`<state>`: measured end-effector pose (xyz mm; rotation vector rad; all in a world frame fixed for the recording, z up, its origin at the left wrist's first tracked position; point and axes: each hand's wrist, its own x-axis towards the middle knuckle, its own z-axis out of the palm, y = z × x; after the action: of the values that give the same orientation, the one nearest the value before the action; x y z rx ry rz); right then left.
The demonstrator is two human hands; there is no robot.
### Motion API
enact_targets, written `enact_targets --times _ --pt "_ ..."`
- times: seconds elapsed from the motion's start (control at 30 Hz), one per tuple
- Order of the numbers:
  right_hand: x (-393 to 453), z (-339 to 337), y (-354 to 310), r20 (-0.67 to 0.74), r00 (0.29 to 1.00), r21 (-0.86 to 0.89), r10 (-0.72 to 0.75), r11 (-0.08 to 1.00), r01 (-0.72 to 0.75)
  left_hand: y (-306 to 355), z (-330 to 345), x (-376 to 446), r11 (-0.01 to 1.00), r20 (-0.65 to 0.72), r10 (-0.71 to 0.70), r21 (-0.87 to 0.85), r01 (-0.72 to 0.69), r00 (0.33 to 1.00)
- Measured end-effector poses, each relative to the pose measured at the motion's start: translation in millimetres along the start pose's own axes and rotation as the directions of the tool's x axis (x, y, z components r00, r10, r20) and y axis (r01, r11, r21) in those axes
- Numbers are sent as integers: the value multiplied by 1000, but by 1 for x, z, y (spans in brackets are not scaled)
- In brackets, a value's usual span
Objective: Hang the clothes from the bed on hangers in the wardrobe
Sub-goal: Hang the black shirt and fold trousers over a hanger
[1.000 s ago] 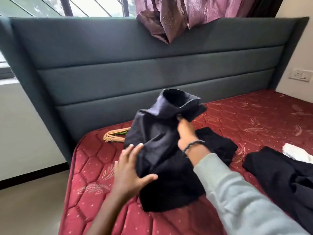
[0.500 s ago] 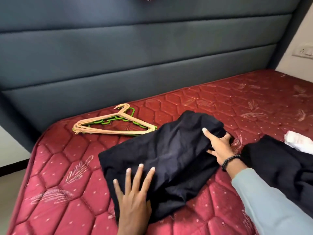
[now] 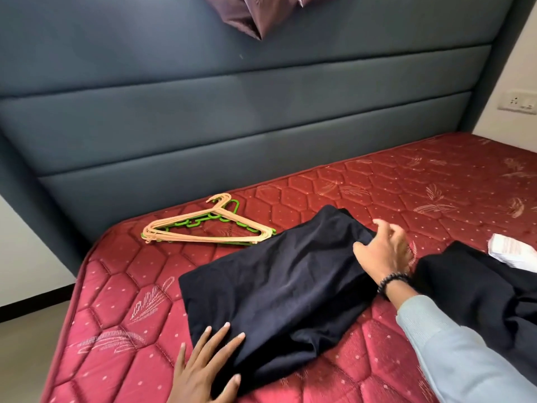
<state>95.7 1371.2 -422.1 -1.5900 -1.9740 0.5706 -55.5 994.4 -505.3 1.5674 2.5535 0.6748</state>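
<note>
Now, left hand (image 3: 203, 370): flat, fingers straight, pressing the near corner of the dark garment (image 3: 279, 289).
Garment: spread across the red mattress (image 3: 116, 301).
Right hand (image 3: 383, 251): pinched the garment's far edge.
Beyond: hangers (image 3: 203, 225) stacked on the mattress near the headboard (image 3: 232, 112), apart from the garment.

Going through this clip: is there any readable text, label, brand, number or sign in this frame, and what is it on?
None can be read.
White folded item at the right edge of the mattress: faint reddish print, too blurred to read.
Wall socket plate: no legible marking.
Dark garment, hangers, headboard: no text visible.
</note>
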Motion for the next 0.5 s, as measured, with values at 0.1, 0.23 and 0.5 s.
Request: enact_targets --times 0.1,0.23,0.5 --pt "7 17 -18 -58 934 -158 -353 927 341 15 -1 31 997 -194 -21 -71 7 981" --pt "28 47 -45 197 927 -292 -321 883 368 55 11 115 997 -228 -61 32 71 972" --pt "76 77 -43 359 921 -279 -152 924 261 92 77 190 974 -28 -76 210 80 997"
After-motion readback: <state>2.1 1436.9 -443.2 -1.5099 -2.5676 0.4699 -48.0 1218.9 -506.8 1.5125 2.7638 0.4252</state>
